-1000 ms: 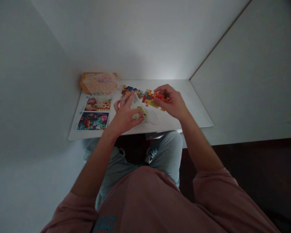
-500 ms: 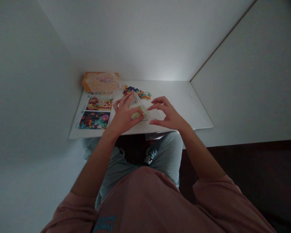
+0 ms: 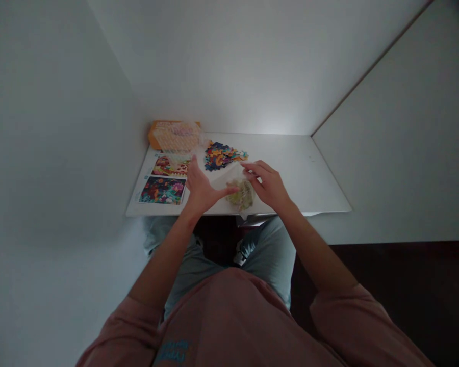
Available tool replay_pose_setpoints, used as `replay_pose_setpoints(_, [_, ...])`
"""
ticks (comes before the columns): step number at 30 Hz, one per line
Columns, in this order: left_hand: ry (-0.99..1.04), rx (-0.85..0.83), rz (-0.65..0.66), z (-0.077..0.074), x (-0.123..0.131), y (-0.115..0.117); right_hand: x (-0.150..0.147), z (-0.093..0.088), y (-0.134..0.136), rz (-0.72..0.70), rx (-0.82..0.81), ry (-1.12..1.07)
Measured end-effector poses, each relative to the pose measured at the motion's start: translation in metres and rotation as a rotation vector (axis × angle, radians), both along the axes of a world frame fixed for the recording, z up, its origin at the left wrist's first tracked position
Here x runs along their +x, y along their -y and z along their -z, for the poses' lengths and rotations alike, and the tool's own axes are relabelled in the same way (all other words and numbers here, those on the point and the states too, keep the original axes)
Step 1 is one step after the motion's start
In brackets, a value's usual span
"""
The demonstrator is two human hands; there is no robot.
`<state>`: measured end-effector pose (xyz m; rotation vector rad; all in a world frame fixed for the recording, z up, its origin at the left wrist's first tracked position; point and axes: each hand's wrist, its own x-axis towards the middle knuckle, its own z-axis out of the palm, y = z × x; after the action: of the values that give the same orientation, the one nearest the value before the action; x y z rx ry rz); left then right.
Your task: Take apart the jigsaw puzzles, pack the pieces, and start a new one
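Note:
A clear plastic bag (image 3: 240, 196) with yellow-green contents, too blurred to name, hangs at the front of the white table (image 3: 290, 168). My right hand (image 3: 268, 184) pinches its upper right edge. My left hand (image 3: 203, 188) is open at the bag's left, fingers stretched upward and thumb reaching right against or in front of the plastic; I cannot tell if it touches. Just beyond the hands lies a pile of colourful jigsaw puzzle pieces (image 3: 222, 154).
An orange box (image 3: 156, 133) stands at the back left, with a bubble-wrap bag (image 3: 179, 137) on or against it. A sheet with two printed pictures (image 3: 162, 191) lies at the left of the table. Walls close in behind and on both sides.
My right hand has closed on the bag's edge. My left hand's thumb and fingers have spread apart. The bag now shows more of its yellow-green contents, and the camera view has shifted slightly.

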<state>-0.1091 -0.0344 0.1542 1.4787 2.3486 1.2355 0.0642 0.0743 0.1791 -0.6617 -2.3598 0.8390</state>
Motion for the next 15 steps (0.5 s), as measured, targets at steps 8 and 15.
replay_pose_setpoints(8, [0.212,-0.083,0.271,-0.002,-0.009,0.004,-0.021,-0.006,0.015,-0.183,-0.102,-0.073])
replay_pose_setpoints(15, [0.331,0.085,0.056,-0.041,-0.067,-0.003,-0.005,0.034,-0.010,-0.057,-0.132,-0.167])
